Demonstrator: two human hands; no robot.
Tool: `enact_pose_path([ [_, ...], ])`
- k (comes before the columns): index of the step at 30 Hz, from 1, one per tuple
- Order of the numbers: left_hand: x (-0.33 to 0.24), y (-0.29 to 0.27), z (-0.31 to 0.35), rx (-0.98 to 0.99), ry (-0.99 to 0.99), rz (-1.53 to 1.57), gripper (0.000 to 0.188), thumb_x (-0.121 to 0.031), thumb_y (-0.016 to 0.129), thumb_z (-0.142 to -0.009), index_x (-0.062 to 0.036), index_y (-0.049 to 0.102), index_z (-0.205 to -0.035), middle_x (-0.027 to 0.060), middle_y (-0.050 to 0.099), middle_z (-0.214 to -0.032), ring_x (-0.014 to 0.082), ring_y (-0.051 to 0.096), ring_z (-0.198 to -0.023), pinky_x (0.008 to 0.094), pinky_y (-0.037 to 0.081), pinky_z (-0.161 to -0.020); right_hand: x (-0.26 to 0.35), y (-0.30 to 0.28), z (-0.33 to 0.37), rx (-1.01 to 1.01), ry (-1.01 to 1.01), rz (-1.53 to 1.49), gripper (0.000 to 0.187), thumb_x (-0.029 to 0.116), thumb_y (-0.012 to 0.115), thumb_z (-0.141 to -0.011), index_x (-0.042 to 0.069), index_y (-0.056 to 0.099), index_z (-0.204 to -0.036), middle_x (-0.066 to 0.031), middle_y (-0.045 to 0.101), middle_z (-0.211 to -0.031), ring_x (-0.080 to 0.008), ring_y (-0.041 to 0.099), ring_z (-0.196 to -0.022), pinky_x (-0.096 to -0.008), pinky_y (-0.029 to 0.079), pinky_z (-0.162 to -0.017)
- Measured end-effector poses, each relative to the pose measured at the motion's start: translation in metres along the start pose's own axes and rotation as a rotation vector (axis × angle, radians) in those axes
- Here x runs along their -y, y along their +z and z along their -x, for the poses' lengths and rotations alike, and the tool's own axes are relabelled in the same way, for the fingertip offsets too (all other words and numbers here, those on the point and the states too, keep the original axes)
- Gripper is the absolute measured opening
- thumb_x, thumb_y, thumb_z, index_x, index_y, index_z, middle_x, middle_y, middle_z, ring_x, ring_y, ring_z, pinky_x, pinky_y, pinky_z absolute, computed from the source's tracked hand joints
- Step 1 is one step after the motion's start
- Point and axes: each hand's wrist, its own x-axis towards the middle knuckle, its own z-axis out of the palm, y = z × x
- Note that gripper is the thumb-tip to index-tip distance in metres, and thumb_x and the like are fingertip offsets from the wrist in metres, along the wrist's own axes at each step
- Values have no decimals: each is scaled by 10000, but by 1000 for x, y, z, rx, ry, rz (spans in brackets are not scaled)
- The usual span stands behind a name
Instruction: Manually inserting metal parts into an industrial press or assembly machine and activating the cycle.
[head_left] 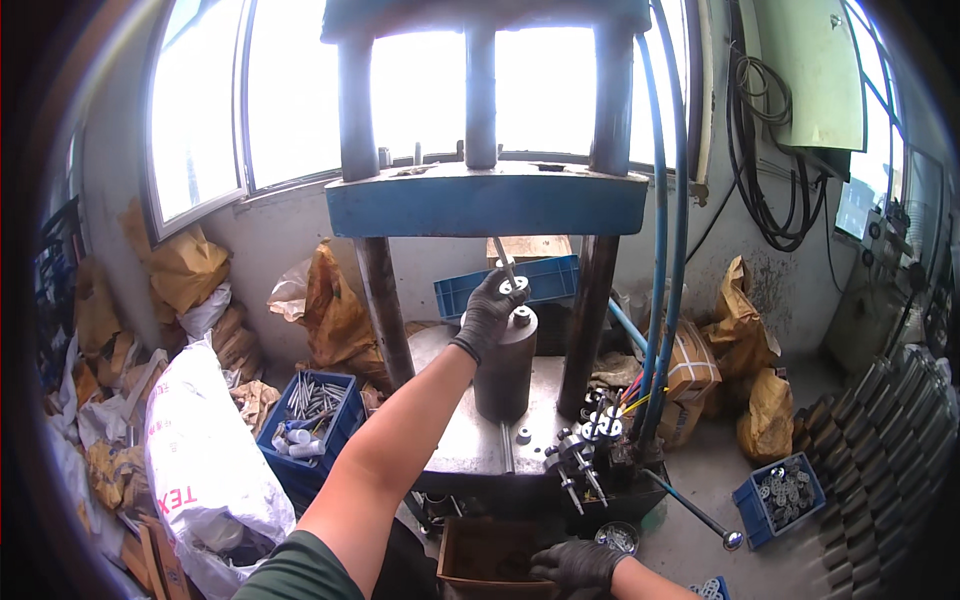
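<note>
Washer-headed pin (pixel 510 277) pinched by left hand (pixel 487 312) fingers above dark cylinder (pixel 505 365); right hand (pixel 578 566) grip unclear.

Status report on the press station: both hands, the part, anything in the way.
Left hand gloved, holding pin with washer over dark cylinder. Right hand low in cardboard box. Nothing blocking the press bed.

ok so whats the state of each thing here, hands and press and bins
left hand: gloved, gripping a pin with a washer over the dark cylinder
right hand: gloved, low, in a brown box
dark cylinder: upright on the press table
press head: raised, clear of the cylinder
blue crate: open, holds metal rods
small blue bin: open, holds metal parts
</note>
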Motion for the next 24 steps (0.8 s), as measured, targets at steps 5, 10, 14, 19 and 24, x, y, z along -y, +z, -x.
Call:
enact_pose_path([
  [5,1,-1,3,77,-41,-74,548,-35,780,-905,-103,592,-1416,60,689,-956,111,631,-777,269,565,-688,26,-12,23,-88,117,-195,622,529,569,-1001,200,513,-1527,-142,500,-1552,-377,538,-1365,-473,460,-1125],
  [10,7,8,-1,95,-81,-156,533,-50,769,-923,-117,579,-1417,41,670,-868,80,597,-651,259,546,-574,58,-24,41,-219,2,-52,500,557,504,-1020,198,740,-1275,-155,627,-1391,-361,619,-1208,-482,520,-1021],
  [14,14,7,-6,58,-176,17,537,-48,766,-928,-125,580,-1426,42,675,-872,79,599,-654,258,547,-575,77,-40,63,-379,-29,26,396,473,614,-968,148,777,-1124,-149,674,-1275,-380,657,-1097,-486,542,-956],
  [19,20,5,-6,112,-168,-56,524,-38,735,-952,-110,554,-1439,20,687,-909,76,614,-722,260,558,-634,94,-80,116,-696,-126,95,298,354,705,-900,101,759,-1046,-133,711,-1146,-372,681,-1027,-468,557,-876],
  [24,19,4,-6,113,-95,-184,524,-44,740,-945,-115,558,-1431,22,696,-891,66,609,-709,260,556,-640,90,-116,194,-812,265,250,347,306,741,-852,74,738,-1110,-144,726,-1063,-355,700,-948,-468,569,-830],
])
